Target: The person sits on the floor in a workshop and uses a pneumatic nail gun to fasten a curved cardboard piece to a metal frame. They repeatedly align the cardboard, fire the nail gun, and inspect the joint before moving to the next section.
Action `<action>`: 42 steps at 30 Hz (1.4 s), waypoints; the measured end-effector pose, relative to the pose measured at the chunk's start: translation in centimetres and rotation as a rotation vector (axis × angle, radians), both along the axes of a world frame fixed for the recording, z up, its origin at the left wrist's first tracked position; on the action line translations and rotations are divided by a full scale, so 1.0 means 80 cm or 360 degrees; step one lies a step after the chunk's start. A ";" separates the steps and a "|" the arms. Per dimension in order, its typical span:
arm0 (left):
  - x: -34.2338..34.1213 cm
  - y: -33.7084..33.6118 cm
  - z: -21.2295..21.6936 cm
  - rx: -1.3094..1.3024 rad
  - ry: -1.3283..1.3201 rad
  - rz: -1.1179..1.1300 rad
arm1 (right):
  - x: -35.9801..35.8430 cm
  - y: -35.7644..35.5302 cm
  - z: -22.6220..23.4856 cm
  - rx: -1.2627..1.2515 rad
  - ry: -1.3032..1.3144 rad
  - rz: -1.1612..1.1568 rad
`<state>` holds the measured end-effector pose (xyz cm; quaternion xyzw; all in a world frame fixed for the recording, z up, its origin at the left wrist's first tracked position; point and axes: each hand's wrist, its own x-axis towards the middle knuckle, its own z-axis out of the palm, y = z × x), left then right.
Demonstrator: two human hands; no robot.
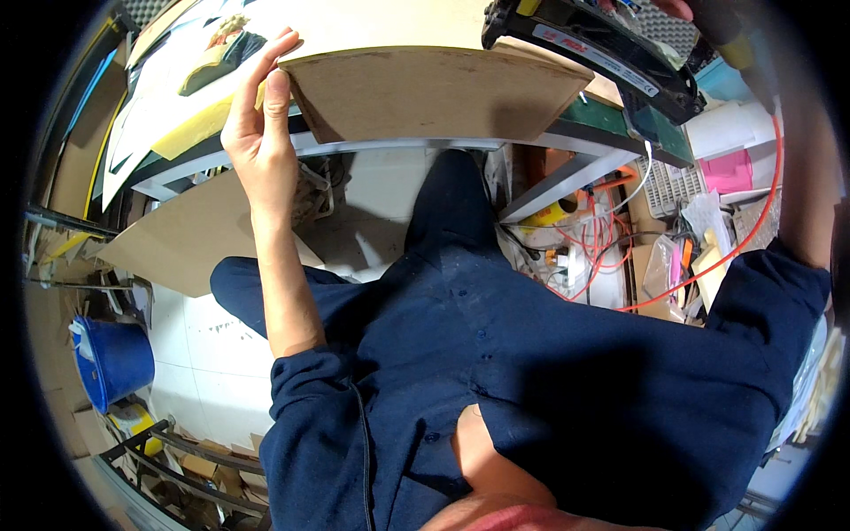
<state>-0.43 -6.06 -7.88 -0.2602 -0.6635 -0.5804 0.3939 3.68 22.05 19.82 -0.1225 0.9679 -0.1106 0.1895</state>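
Note:
My left hand (261,137) grips the left end of a brown wooden board (434,96), thumb on the near side and fingers at its upper corner. The board stands on edge along the front of the workbench. At the upper right, a black nail gun (602,53) with a white label is held over the bench, by the board's right end. My right hand (677,8) is on it; only some fingers show at the upper edge, and the rest is cut off or hidden.
A yellow-green block (221,64) lies on the bench, left of the board. A red hose (763,226) curves past my right arm. Tangled cables, a keyboard (670,188) and plastic bags crowd the right side. Another board (190,234) leans below the bench; a blue bucket (119,358) stands left.

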 end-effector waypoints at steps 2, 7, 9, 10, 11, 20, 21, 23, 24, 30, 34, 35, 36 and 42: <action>0.000 0.003 0.001 0.0008 -0.0007 -0.0003 | 0.001 0.003 0.000 0.0004 0.0002 -0.0011; 0.001 -0.006 -0.003 -0.0095 -0.0020 0.0091 | -0.010 0.020 -0.001 -0.0004 0.0000 0.0006; -0.001 -0.006 -0.003 -0.0101 -0.0016 0.0085 | -0.006 0.027 0.000 -0.0001 0.0014 -0.0015; 0.000 -0.004 -0.002 -0.0102 -0.0021 0.0101 | -0.004 0.029 -0.001 -0.0002 0.0016 -0.0019; 0.000 -0.003 -0.001 -0.0105 -0.0028 0.0117 | -0.001 0.029 -0.005 0.0002 0.0013 -0.0034; -0.002 0.004 -0.003 -0.0010 -0.0041 0.0124 | 0.002 0.052 -0.006 -0.0016 -0.0007 -0.0065; 0.000 0.005 -0.003 0.0001 -0.0059 0.0125 | 0.003 0.050 -0.005 0.0006 -0.0024 -0.0061; 0.002 0.006 0.000 -0.0032 -0.0087 0.0178 | 0.006 0.050 -0.008 0.0097 0.0114 -0.0162; 0.003 0.005 0.001 -0.0055 -0.0103 0.0199 | 0.007 0.050 -0.008 0.0095 0.0128 -0.0157; 0.003 0.006 0.000 -0.0097 -0.0128 0.0243 | 0.017 -0.016 -0.007 -0.0009 0.0211 -0.0777; 0.005 0.006 0.002 -0.0114 -0.0116 0.0271 | 0.010 0.002 -0.007 0.0144 0.0174 -0.0572; 0.005 0.006 0.002 -0.0106 -0.0117 0.0262 | 0.008 0.027 -0.008 0.0174 0.0179 -0.0331; 0.004 0.006 0.002 -0.0096 -0.0118 0.0249 | 0.006 0.036 -0.007 0.0164 0.0161 -0.0192; 0.000 0.004 -0.002 -0.0097 -0.0098 0.0247 | 0.013 0.042 -0.008 0.0032 0.0204 0.0045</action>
